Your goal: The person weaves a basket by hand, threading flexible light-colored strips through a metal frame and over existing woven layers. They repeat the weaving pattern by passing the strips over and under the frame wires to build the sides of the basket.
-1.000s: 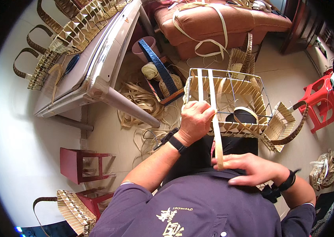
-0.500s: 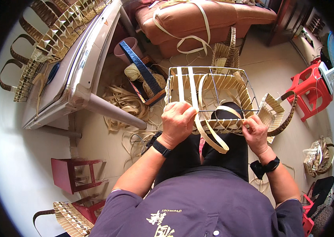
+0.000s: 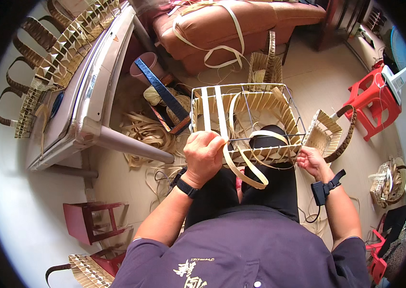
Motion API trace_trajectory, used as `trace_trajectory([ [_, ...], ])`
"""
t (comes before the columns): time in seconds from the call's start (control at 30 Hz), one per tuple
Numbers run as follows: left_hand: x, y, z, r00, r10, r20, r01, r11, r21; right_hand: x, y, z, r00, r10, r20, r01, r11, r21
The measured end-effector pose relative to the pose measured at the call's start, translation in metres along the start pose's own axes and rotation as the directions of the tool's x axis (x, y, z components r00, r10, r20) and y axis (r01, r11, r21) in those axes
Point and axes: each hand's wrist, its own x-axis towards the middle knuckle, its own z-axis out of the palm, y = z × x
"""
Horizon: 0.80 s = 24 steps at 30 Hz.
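Note:
A box-shaped basket frame (image 3: 295,120) of dark wire rests on my lap, its sides wrapped with pale flat strips. Two strips run side by side across its open left part. My left hand (image 3: 204,154) is closed at the near wire bar, thumb and fingers pinching a pale weaving strip (image 3: 255,178) that hangs in a loop toward me. Another curve of strip (image 3: 271,132) arcs inside the frame. At the near right corner my right hand (image 3: 311,161) has its fingers curled together against the basket's edge; what they hold is hidden.
Beside the frame on the right stands a small woven basket (image 3: 322,133) with a brown handle. A blue-handled box (image 3: 164,93) holding cord balls and a heap of strips (image 3: 147,137) lie left. A table (image 3: 80,91), a red stool (image 3: 375,103) and a brown sofa (image 3: 217,36) surround me.
My right hand has turned over and dropped slightly at the near right corner. The left hand keeps its pinch on the strip. The whole view has shifted a little.

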Motion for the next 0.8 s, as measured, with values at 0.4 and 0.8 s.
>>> trace_trajectory([
  [0.4,-0.003,0.003,0.007,0.999,-0.047,0.001,0.047,0.999,-0.015,0.014,-0.020,-0.038,0.987,-0.077,0.141,0.047,0.978,0.204],
  [0.8,-0.003,0.008,0.012,0.998,-0.060,-0.009,0.060,0.997,-0.039,-0.008,-0.240,0.117,0.911,-0.399,0.105,0.373,0.906,0.201],
])
